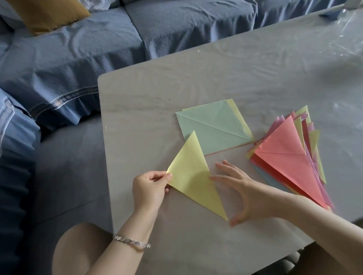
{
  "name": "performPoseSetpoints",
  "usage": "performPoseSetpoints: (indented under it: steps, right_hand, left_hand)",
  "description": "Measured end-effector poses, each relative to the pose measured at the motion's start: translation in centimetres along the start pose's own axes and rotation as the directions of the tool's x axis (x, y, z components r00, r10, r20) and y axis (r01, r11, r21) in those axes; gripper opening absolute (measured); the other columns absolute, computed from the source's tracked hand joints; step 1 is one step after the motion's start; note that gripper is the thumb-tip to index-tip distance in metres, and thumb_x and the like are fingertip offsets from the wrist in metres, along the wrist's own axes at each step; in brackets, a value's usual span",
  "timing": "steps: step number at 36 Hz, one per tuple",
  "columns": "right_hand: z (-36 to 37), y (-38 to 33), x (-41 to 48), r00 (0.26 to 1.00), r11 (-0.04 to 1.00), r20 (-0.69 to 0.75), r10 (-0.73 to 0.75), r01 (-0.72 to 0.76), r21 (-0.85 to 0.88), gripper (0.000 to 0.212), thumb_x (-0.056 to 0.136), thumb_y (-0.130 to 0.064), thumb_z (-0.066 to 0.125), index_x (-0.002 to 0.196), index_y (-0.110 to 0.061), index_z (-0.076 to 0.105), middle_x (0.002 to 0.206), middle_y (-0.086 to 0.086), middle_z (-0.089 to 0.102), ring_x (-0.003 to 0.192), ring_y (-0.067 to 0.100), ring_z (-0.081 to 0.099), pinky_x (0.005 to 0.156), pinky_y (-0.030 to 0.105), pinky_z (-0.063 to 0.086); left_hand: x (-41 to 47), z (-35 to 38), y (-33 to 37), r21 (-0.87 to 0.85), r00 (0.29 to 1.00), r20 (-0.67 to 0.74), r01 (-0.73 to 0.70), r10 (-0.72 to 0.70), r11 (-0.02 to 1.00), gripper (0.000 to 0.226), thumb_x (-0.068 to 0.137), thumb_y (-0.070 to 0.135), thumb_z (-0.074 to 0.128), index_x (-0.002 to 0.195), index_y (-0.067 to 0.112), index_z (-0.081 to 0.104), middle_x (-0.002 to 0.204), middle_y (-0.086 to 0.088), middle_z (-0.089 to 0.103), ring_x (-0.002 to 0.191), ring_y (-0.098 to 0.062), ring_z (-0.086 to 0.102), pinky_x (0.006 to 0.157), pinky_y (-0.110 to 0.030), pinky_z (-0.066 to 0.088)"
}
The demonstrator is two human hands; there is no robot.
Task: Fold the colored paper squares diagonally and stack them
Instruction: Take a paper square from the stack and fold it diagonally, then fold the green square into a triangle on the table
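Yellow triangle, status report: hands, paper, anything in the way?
Left hand pinches left corner of yellow triangle; right hand open, spread along its right edge. Triangle folded, on table, not yet on folded stack. Only right hand between them.

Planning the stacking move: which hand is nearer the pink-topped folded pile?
Right. The right hand is open just left of the pink-topped pile; the left hand is farther left, pinching the yellow triangle by a corner.
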State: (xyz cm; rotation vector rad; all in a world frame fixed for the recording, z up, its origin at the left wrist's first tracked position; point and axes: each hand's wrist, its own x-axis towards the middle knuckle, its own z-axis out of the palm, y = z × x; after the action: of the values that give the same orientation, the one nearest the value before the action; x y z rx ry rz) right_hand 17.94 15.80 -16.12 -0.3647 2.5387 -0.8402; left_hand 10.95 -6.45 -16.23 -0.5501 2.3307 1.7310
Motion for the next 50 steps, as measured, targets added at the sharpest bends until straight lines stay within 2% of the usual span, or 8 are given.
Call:
performPoseSetpoints:
  steps: [5, 8, 13, 19, 25, 32, 36, 50]
  right_hand:
    - [0.0, -1.5, 0.6, 0.939, 0.882, -0.311, 0.150, 0.015, 0.471, 0.071, 0.060, -0.065, 0.071, 0.117, -0.071, 0.030, 0.131, 0.003, 0.049, 0.121, 0.020, 0.047, 0.106, 0.034, 0.036]
    - [-0.3, -2.2, 0.3, 0.875, 0.766, -0.425, 0.233, 0.104, 0.635, 0.056, 0.074, -0.029, 0.076, 0.107, -0.066, 0.049, 0.106, 0.018, 0.063, 0.094, 0.037, 0.061, 0.087, 0.051, 0.050]
    - [-2.7, -1.5, -2.0, 0.655, 0.821, -0.664, 0.361, 0.115, 0.559, 0.037, 0.083, -0.003, 0.065, 0.087, -0.040, 0.066, 0.055, 0.001, 0.049, 0.046, 0.009, 0.038, 0.048, 0.019, 0.040]
    - [-5.4, 2.4, -5.0, 0.428, 0.911, -0.811, 0.398, -0.291, 0.293, 0.033, 0.080, 0.002, 0.065, 0.107, -0.017, 0.067, 0.101, 0.003, 0.057, 0.081, 0.009, 0.049, 0.070, 0.016, 0.034]
    - [-4.0, 4.6, -4.7, 0.519, 0.699, -0.625, 0.584, -0.713, 0.062, 0.061, 0.073, -0.010, 0.073, 0.130, -0.016, 0.051, 0.149, 0.018, 0.012, 0.134, 0.034, 0.013, 0.108, 0.048, 0.023]
    - [-3.1, 2.0, 1.3, 0.776, 0.940, -0.619, 0.125, -0.292, -0.176, 0.047, 0.067, -0.002, 0.075, 0.113, -0.005, 0.065, 0.136, 0.019, 0.048, 0.126, 0.039, 0.044, 0.101, 0.051, 0.035]
    - [-2.3, 1.0, 4.1, 0.889, 0.931, -0.448, 0.095, -0.238, -0.275, 0.049, 0.096, -0.022, 0.040, 0.144, -0.018, 0.029, 0.155, 0.001, 0.014, 0.143, 0.016, 0.012, 0.113, 0.029, 0.009]
    - [-1.2, 1.4, 4.7, 0.861, 0.918, -0.509, -0.024, -0.182, -0.352, 0.037, 0.093, -0.029, 0.051, 0.127, -0.016, 0.052, 0.137, -0.002, 0.048, 0.130, 0.016, 0.038, 0.101, 0.027, 0.026]
  left_hand:
    - [-1.1, 0.9, 1.8, -0.170, 0.997, 0.082, 0.005, 0.009, 0.985, 0.012, 0.078, -0.001, 0.069, 0.071, 0.007, 0.067, 0.066, -0.006, 0.066, 0.050, -0.006, 0.062, 0.048, -0.017, 0.051]
    - [-1.9, 2.0, 3.3, -0.206, 0.983, 0.167, -0.035, 0.070, 0.978, 0.013, 0.079, 0.000, 0.069, 0.069, 0.009, 0.066, 0.061, -0.004, 0.065, 0.048, -0.006, 0.061, 0.047, -0.017, 0.051]
    - [-1.7, 4.0, 4.8, -0.038, 0.947, 0.258, -0.190, 0.193, 0.981, 0.009, 0.084, 0.013, 0.066, 0.075, 0.012, 0.065, 0.069, -0.003, 0.068, 0.067, -0.019, 0.067, 0.064, -0.027, 0.055]
    - [0.9, 5.4, 5.6, 0.249, 0.973, 0.185, -0.184, 0.140, 0.951, 0.042, 0.084, 0.020, 0.061, 0.124, 0.014, 0.051, 0.128, -0.009, 0.050, 0.095, -0.014, 0.049, 0.078, -0.022, 0.037]
    - [1.9, 6.5, 6.1, 0.244, 0.987, 0.158, -0.069, 0.030, 0.967, 0.050, 0.084, 0.015, 0.057, 0.132, 0.014, 0.042, 0.127, -0.006, 0.050, 0.088, -0.016, 0.046, 0.075, -0.024, 0.036]
    - [2.8, 7.1, 5.8, 0.109, 0.987, 0.150, 0.047, -0.063, 0.993, 0.043, 0.082, 0.011, 0.058, 0.123, 0.012, 0.047, 0.102, -0.004, 0.057, 0.081, -0.018, 0.052, 0.069, -0.025, 0.041]
    - [3.1, 7.2, 5.8, -0.009, 0.972, 0.184, 0.150, -0.146, 0.989, 0.036, 0.082, 0.007, 0.060, 0.115, 0.011, 0.050, 0.091, -0.005, 0.058, 0.077, -0.020, 0.055, 0.071, -0.029, 0.045]
    - [3.3, 8.3, 5.6, 0.042, 0.987, 0.145, 0.065, -0.070, 0.997, 0.046, 0.070, 0.013, 0.077, 0.110, 0.003, 0.057, 0.081, -0.003, 0.064, 0.055, -0.014, 0.056, 0.053, -0.025, 0.046]
